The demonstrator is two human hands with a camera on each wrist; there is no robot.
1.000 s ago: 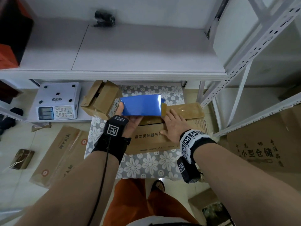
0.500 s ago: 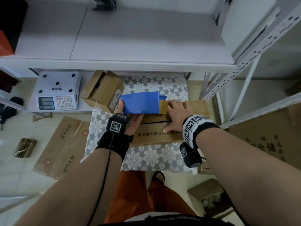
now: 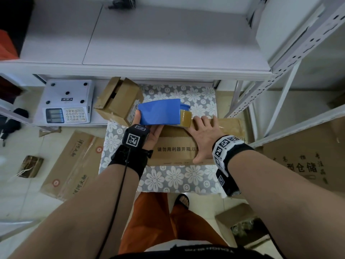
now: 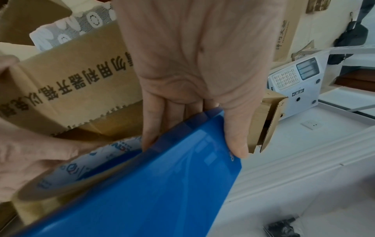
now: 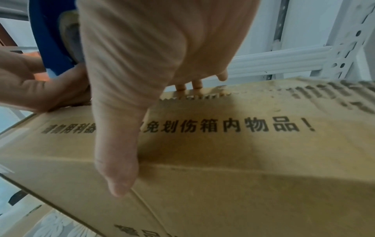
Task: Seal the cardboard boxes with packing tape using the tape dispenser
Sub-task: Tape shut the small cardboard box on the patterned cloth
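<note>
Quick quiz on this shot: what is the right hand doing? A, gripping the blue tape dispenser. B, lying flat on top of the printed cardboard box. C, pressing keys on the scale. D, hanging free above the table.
B: the right hand lies spread flat on the cardboard box, fingers on its top by the tape, while the left hand holds the blue tape dispenser.

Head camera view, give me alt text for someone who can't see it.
A left hand holds a blue plastic tape dispenser over a long brown cardboard box while the right hand presses flat on the box top. The box sits on a grey flower-patterned mat.
</note>
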